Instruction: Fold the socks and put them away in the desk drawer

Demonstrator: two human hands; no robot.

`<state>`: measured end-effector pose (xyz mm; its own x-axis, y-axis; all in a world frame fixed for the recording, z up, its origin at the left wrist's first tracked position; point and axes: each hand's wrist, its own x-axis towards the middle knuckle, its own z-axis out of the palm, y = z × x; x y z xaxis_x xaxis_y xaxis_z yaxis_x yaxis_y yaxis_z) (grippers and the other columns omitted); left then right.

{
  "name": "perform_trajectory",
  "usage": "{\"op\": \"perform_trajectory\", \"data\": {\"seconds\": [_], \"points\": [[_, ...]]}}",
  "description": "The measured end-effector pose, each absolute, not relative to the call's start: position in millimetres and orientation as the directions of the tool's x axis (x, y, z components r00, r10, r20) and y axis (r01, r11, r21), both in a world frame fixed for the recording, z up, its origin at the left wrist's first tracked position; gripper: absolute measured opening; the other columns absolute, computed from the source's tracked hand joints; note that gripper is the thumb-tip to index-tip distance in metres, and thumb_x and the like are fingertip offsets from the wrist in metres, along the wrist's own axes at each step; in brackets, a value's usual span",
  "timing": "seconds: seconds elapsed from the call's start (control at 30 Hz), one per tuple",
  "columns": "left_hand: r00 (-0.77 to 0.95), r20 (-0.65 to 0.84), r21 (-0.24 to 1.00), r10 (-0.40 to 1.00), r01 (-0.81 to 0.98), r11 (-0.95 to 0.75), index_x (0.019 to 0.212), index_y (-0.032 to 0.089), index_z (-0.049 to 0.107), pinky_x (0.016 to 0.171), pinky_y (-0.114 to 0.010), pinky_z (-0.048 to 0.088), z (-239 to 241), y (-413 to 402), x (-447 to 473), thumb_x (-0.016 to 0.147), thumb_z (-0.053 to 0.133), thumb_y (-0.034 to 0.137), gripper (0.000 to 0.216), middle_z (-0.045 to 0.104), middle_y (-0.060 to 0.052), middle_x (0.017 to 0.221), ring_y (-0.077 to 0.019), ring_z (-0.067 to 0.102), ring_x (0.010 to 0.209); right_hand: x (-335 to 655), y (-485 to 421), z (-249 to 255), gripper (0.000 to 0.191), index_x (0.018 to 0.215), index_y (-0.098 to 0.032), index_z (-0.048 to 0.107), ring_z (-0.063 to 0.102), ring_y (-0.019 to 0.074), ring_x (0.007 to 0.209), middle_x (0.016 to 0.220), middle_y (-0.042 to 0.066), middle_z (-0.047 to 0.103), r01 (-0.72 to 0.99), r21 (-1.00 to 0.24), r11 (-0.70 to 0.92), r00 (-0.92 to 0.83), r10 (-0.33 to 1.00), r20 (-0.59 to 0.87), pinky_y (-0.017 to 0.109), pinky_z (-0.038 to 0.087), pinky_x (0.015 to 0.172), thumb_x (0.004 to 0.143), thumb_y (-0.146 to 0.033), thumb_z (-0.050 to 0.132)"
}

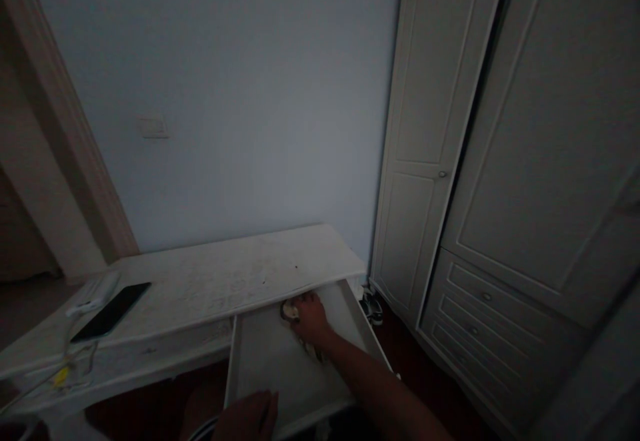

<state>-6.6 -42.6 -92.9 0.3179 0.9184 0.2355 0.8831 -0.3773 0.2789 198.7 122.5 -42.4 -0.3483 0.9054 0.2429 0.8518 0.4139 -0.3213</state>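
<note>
The drawer point(280, 361) stands pulled out from under the white surface point(225, 281). The right hand point(309, 316) reaches to its back end — fingers closed around a small pale object point(289, 310), too dim to identify. The left hand point(249, 416) rests open on the drawer's front edge. A dark phone point(111, 310) lies on the surface, well apart.

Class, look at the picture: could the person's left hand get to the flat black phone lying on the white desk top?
Probably yes. The left hand rests at the open white drawer's front edge, and nothing stands between it and the flat black phone on the white desk top.
</note>
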Motion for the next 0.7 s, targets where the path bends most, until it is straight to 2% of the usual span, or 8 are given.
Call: {"op": "perform_trajectory", "data": {"seconds": [0.2, 0.3, 0.4, 0.5, 0.57, 0.6, 0.7], "points": [[0.315, 0.319, 0.252, 0.894, 0.881, -0.400, 0.089, 0.032, 0.074, 0.070, -0.022, 0.056, -83.8, -48.2, -1.7, 0.102, 0.044, 0.027, 0.033, 0.082, 0.001, 0.085, -0.0174, 0.079, 0.077, 108.9, 97.3, -53.8, 0.060, 0.127, -0.026, 0.070, 0.057, 0.0375, 0.126, 0.131, 0.014, 0.067, 0.732, -0.277, 0.622, -0.587, 0.783, 0.207, 0.052, 0.047, 0.105, 0.074, -0.049, 0.083], [0.327, 0.337, 0.259, 0.883, 0.869, -0.421, 0.090, 0.031, 0.073, 0.066, -0.022, 0.055, -82.0, -50.0, -1.1, 0.102, 0.044, 0.025, 0.032, 0.081, 0.001, 0.083, -0.0169, 0.079, 0.074, 97.0, 87.4, -58.6, 0.064, 0.134, -0.023, 0.066, 0.056, 0.0394, 0.127, 0.136, 0.018, 0.064, 0.698, -0.252, 0.671, -0.639, 0.742, 0.205, 0.057, 0.046, 0.105, 0.076, -0.048, 0.081], [0.309, 0.379, 0.274, 0.872, 0.863, -0.425, 0.084, 0.029, 0.072, 0.064, -0.021, 0.054, -83.9, -50.2, -1.4, 0.104, 0.042, 0.029, 0.036, 0.080, 0.000, 0.077, -0.0167, 0.077, 0.069, 116.9, 86.6, -61.5, 0.063, 0.131, -0.027, 0.067, 0.059, 0.0360, 0.124, 0.134, 0.013, 0.066, 0.637, -0.233, 0.735, -0.716, 0.676, 0.174, 0.050, 0.050, 0.102, 0.073, -0.049, 0.084], [0.323, 0.413, 0.305, 0.851, 0.832, -0.464, 0.086, 0.029, 0.074, 0.066, -0.021, 0.055, -86.9, -49.7, -3.4, 0.105, 0.041, 0.034, 0.038, 0.081, -0.001, 0.079, -0.0168, 0.077, 0.071, 153.8, 86.3, -64.3, 0.056, 0.127, -0.031, 0.069, 0.058, 0.0310, 0.129, 0.137, 0.007, 0.065, 0.455, -0.194, 0.869, -0.867, 0.482, 0.125, 0.042, 0.048, 0.104, 0.075, -0.042, 0.084], [0.314, 0.386, 0.341, 0.867, 0.825, -0.451, 0.090, 0.029, 0.075, 0.071, -0.022, 0.056, -87.7, -49.6, -5.1, 0.105, 0.040, 0.034, 0.038, 0.082, -0.002, 0.087, -0.0171, 0.078, 0.077, 181.2, 84.5, -65.3, 0.055, 0.131, -0.031, 0.067, 0.056, 0.0288, 0.131, 0.140, 0.006, 0.064, 0.328, -0.183, 0.927, -0.934, 0.347, 0.087, 0.041, 0.044, 0.108, 0.078, -0.037, 0.081], [0.307, 0.351, 0.359, 0.885, 0.828, -0.430, 0.092, 0.030, 0.075, 0.073, -0.022, 0.056, -87.5, -49.6, -5.7, 0.105, 0.040, 0.033, 0.038, 0.083, -0.002, 0.090, -0.0173, 0.079, 0.080, 194.9, 83.8, -65.0, 0.057, 0.132, -0.030, 0.067, 0.057, 0.0284, 0.130, 0.141, 0.007, 0.063, 0.304, -0.191, 0.933, -0.944, 0.322, 0.074, 0.042, 0.042, 0.110, 0.077, -0.035, 0.081], [0.276, 0.232, 0.378, 0.933, 0.858, -0.348, 0.092, 0.032, 0.075, 0.077, -0.025, 0.057, -84.2, -50.0, -5.4, 0.103, 0.040, 0.032, 0.037, 0.083, -0.001, 0.092, -0.0189, 0.079, 0.084, 235.0, 86.5, -59.5, 0.066, 0.133, -0.029, 0.068, 0.057, 0.0296, 0.129, 0.142, 0.008, 0.062, 0.395, -0.251, 0.884, -0.902, 0.425, 0.074, 0.042, 0.042, 0.110, 0.071, -0.036, 0.087]]}}
